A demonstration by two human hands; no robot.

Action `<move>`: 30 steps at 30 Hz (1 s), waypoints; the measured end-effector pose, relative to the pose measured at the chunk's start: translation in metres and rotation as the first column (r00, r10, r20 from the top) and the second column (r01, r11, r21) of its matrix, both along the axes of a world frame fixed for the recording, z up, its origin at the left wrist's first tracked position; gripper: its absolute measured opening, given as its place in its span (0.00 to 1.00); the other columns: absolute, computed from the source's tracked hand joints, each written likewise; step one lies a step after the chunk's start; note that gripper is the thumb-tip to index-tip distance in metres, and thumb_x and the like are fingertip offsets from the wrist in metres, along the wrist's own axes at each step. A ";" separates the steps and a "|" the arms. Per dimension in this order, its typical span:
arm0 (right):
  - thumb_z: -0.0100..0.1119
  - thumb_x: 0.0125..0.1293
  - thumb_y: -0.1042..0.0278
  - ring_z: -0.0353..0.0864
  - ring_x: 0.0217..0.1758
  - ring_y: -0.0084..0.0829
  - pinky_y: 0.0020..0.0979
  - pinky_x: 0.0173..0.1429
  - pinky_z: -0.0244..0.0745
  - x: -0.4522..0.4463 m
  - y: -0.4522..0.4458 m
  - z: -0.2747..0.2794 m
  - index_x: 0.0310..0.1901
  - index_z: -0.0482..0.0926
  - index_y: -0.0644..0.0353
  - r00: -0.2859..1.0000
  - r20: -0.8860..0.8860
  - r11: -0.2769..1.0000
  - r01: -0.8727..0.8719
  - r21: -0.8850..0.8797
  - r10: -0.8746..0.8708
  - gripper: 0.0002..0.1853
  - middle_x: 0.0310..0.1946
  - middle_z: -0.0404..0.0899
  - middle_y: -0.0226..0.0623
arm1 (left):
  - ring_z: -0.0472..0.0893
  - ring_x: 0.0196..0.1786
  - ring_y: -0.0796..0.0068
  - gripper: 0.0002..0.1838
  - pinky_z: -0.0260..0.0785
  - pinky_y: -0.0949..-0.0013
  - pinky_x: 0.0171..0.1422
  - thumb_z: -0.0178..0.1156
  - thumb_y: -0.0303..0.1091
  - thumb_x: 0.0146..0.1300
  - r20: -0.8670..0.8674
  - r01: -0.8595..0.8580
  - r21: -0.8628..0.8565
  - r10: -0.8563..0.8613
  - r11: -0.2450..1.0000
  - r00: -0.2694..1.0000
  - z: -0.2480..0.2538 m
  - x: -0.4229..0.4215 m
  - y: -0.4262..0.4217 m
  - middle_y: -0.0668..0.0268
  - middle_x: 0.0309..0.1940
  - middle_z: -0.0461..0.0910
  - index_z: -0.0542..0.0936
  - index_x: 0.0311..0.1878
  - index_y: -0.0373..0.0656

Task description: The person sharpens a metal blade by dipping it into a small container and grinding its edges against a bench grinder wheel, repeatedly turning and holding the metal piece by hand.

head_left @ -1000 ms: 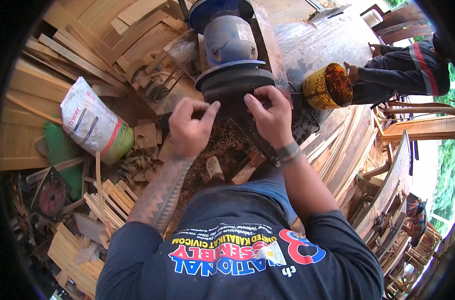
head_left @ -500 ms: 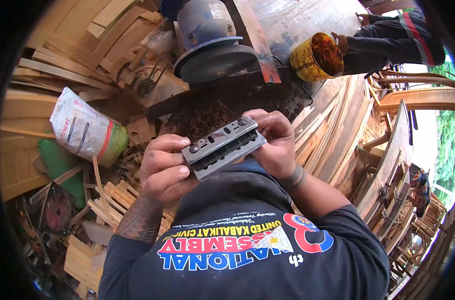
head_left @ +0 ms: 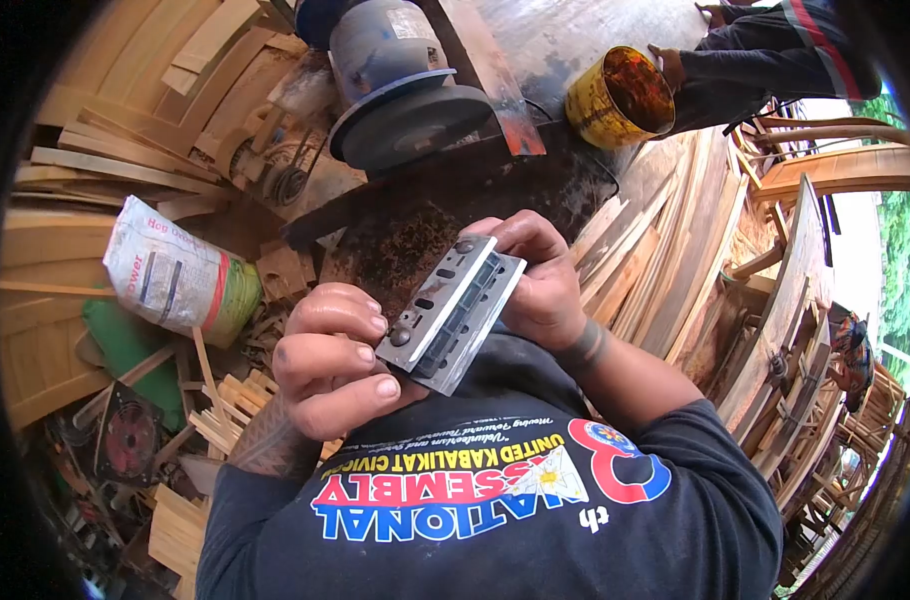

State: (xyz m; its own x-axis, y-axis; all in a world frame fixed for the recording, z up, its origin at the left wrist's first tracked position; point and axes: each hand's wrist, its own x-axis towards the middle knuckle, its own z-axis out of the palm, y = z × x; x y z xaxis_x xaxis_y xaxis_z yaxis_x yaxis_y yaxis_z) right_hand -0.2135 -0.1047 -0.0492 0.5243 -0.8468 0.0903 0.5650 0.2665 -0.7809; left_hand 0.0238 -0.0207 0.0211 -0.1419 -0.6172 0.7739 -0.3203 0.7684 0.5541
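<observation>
A grey metal block point(head_left: 453, 315), made of slotted steel plates with round bolt heads at both ends and a long channel between, is held tilted in front of my chest. My right hand point(head_left: 540, 285) grips its upper right end, thumb underneath and fingers over the top. My left hand point(head_left: 330, 355) is curled at the lower left end, its fingertips against the corner near one bolt; part of that contact is hidden. Just beyond the block stands a bench grinder point(head_left: 405, 110) with a large dark wheel.
A yellow paint-stained bucket point(head_left: 595, 105) stands at the upper right, by another person's hand point(head_left: 667, 68). Wooden strips point(head_left: 655, 230) lie on the right. A printed sack point(head_left: 170, 265) and wood offcuts point(head_left: 230, 410) are on the left. Sawdust point(head_left: 415, 245) lies below the grinder.
The metal block has turned to a steeper slant, showing more of its channel and lower plate. My left fingers have spread slightly and shifted at its lower end. The view has moved a little.
</observation>
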 end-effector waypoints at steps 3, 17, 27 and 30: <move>0.76 0.71 0.80 0.89 0.57 0.35 0.39 0.62 0.88 -0.001 0.000 0.004 0.53 0.79 0.59 1.000 0.001 0.999 -0.029 0.018 0.029 0.15 0.59 0.84 0.51 | 0.81 0.51 0.61 0.31 0.81 0.55 0.46 0.88 0.28 0.54 -0.035 0.018 -0.047 -0.020 0.999 0.999 -0.001 -0.007 -0.003 0.66 0.51 0.72 0.81 0.58 0.55; 0.77 0.70 0.78 0.89 0.57 0.37 0.41 0.62 0.89 -0.007 -0.003 0.009 0.54 0.80 0.59 0.996 -0.014 0.995 -0.083 0.061 0.084 0.16 0.58 0.85 0.51 | 0.81 0.47 0.62 0.23 0.81 0.56 0.44 0.86 0.28 0.52 -0.035 0.067 -0.149 -0.073 0.986 0.997 0.004 -0.017 -0.007 0.67 0.48 0.71 0.86 0.50 0.51; 0.79 0.70 0.75 0.89 0.59 0.37 0.41 0.64 0.89 -0.005 -0.001 0.005 0.55 0.81 0.59 0.992 0.048 0.985 -0.123 0.123 0.118 0.17 0.59 0.86 0.49 | 0.81 0.43 0.65 0.22 0.78 0.59 0.40 0.87 0.30 0.48 -0.001 0.078 -0.132 -0.079 0.988 0.997 0.014 -0.021 -0.009 0.68 0.44 0.72 0.88 0.47 0.49; 0.79 0.70 0.74 0.89 0.59 0.36 0.41 0.64 0.89 -0.002 0.000 0.005 0.55 0.81 0.59 0.989 0.064 0.978 -0.141 0.155 0.132 0.17 0.60 0.86 0.47 | 0.81 0.41 0.65 0.22 0.77 0.60 0.39 0.86 0.30 0.45 -0.011 0.074 -0.133 -0.076 0.988 0.997 0.015 -0.023 -0.009 0.68 0.42 0.72 0.89 0.46 0.48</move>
